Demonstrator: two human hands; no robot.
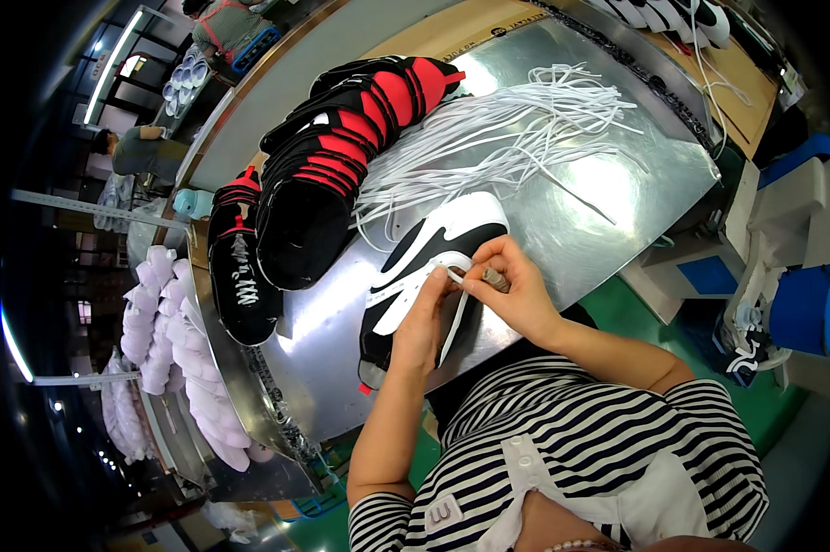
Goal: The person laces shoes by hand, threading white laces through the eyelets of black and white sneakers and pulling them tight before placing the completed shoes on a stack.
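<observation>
"Shoe upper [413, 276]: which way?"
"On the metal bench [332, 396], long axis slanting, toe pointing up and right, red heel tab [365, 389] at lower left."
"Grips?"
"Right grip [520, 290] pinches a white lace [456, 276]; left grip [422, 322], I can't tell."

Reference: metal table [658, 175]. Floor [617, 317] green, below and to table's right. Beige-and-blue machine [792, 198] near table's right edge. Lit tube lamp [113, 67] far left of table; dim there, probably another bench [180, 442] beside table.
</observation>
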